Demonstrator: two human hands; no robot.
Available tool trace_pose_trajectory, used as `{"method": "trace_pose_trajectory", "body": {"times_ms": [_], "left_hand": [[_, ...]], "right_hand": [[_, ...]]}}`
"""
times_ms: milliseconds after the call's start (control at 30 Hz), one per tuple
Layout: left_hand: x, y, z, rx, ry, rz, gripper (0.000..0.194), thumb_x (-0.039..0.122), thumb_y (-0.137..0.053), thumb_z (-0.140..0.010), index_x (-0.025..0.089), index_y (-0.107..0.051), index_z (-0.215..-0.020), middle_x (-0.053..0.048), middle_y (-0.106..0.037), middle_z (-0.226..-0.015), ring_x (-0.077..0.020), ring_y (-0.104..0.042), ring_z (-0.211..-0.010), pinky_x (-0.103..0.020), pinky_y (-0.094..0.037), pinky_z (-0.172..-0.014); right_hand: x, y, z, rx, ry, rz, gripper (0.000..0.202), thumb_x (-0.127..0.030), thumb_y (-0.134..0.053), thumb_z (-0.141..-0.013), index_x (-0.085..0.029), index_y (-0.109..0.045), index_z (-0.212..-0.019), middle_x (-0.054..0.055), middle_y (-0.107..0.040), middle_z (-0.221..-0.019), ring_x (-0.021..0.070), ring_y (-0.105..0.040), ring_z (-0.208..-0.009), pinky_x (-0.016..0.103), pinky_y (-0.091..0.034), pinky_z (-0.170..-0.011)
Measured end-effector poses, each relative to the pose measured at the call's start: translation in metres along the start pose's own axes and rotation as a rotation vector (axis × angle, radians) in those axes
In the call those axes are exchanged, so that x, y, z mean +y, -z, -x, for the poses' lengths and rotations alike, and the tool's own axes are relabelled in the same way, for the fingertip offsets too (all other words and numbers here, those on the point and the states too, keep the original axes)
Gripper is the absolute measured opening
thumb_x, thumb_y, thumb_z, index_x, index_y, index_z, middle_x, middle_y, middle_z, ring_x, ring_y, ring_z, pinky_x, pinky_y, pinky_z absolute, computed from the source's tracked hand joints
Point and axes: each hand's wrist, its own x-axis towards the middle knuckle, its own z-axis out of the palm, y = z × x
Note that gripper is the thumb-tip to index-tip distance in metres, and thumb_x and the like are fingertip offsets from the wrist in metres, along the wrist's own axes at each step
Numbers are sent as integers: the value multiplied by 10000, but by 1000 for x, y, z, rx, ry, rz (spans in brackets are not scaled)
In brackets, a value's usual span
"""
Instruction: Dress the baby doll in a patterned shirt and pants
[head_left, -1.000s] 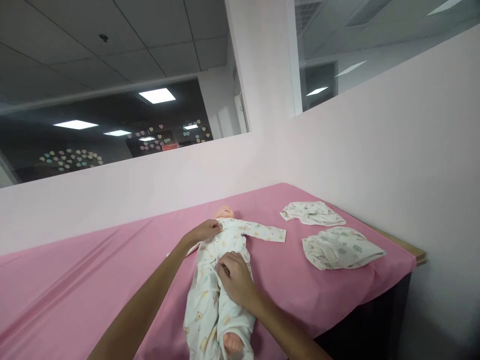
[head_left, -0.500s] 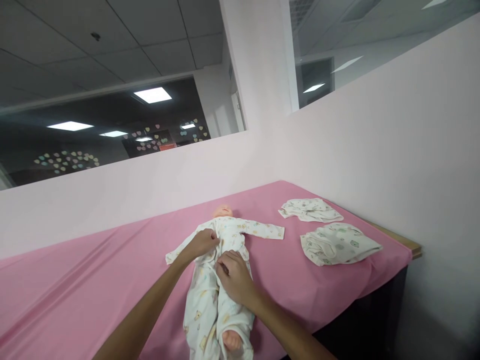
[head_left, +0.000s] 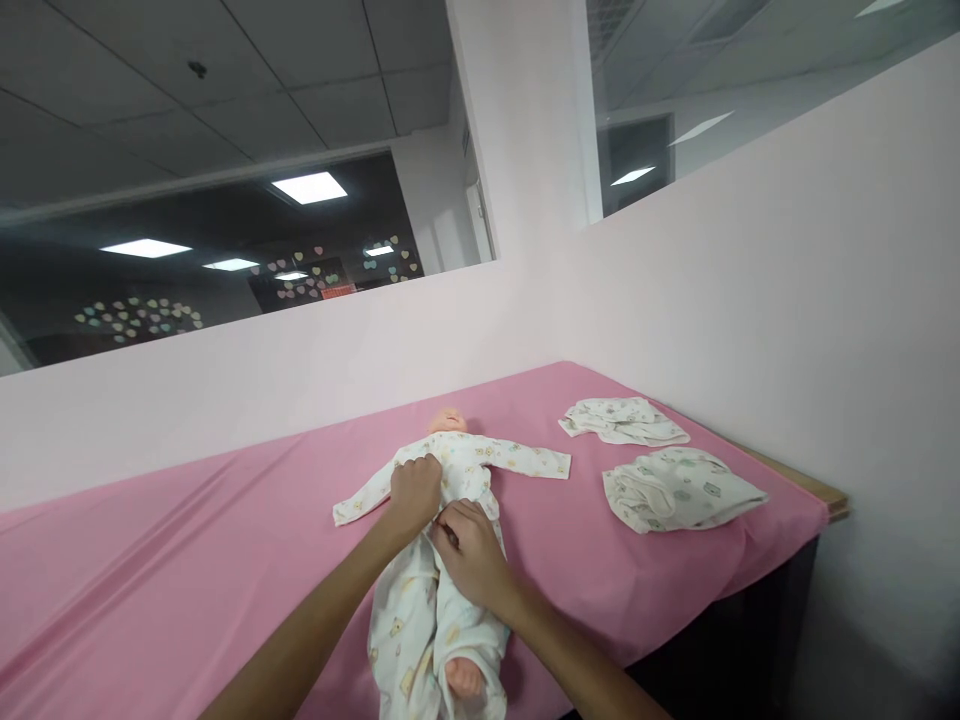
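Note:
A doll (head_left: 448, 420) lies on its back on a pink cloth, its head toward the wall and one bare foot showing at the bottom. It wears a white printed top (head_left: 525, 459) with both sleeves spread out, and white printed trousers (head_left: 402, 625). Over the doll's middle, my left hand (head_left: 416, 492) is closed, fingers curled down at the front of the top. My right hand (head_left: 471, 552) is closed just below and to the right, fingertips pinched at the waist. Whatever the fingertips hold is hidden behind the fingers.
Two bundles of white printed clothing, a smaller one (head_left: 624, 420) behind a larger one (head_left: 682, 490), lie on the right of the pink-covered table (head_left: 555, 560). A wooden edge (head_left: 806, 484) shows at the right corner. Pale walls with windows stand behind and to the right.
My left hand has moved slightly right and down and turned, its knuckles now upward, closer to my right hand. My right hand has hardly moved.

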Motion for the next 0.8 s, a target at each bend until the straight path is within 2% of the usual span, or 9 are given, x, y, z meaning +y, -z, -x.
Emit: {"method": "trace_pose_trajectory", "body": {"times_ms": [200,367,500,633,700,733,800], "left_hand": [[14,1,1,51,4,-56,331,-13,-373,-854,47,-655,-1016,-233,-676,-973,-309,-653,-943,-350,-464,-729],[6,2,-2,-5,-91,-1,316,19,-380,-847,80,-654,-993,-205,-676,-961,-300,-648,-908,-344,-444,-694],[-2,0,-9,-60,-161,289,251,137,-388,-882,155,-639,-874,-110,-678,-888,-226,-625,-815,-303,-417,-682],[0,-2,-12,52,-210,506,171,189,-478,-824,171,-636,-762,-92,-645,-920,-234,-571,-942,-333,-418,-837],[3,-1,-10,65,-230,669,153,222,-507,-812,169,-640,-757,-87,-643,-950,-236,-560,-990,-339,-418,-890],[3,1,-8,36,-232,790,162,246,-507,-820,170,-641,-773,-76,-649,-957,-223,-570,-980,-326,-433,-880],[1,3,-6,-56,-225,1029,203,302,-491,-847,171,-647,-846,-55,-664,-964,-197,-598,-920,-295,-468,-817]], "right_hand": [[1,-1,-1,-3,21,-3,235,-108,-484,-869,-201,-471,-653,-7,-541,-694,148,-497,-710,314,-361,-731],[1,-1,0,-10,3,3,245,-125,-483,-888,-202,-451,-657,-9,-546,-700,150,-506,-720,318,-353,-737],[2,-2,1,-2,-19,-1,238,-100,-492,-865,-200,-438,-656,-13,-544,-697,151,-511,-725,321,-351,-748],[0,0,2,0,-19,-13,212,-115,-481,-872,-207,-464,-682,1,-569,-758,166,-520,-772,323,-365,-765],[2,2,1,90,-72,5,128,-131,-506,-854,-214,-502,-757,23,-586,-851,192,-529,-855,336,-377,-798],[5,4,-1,163,-121,25,72,-150,-532,-839,-217,-519,-818,38,-586,-903,212,-529,-904,350,-381,-821],[13,10,-9,302,-225,67,175,-226,-601,-809,-215,-531,-969,76,-578,-999,259,-522,-994,389,-386,-863]]}}
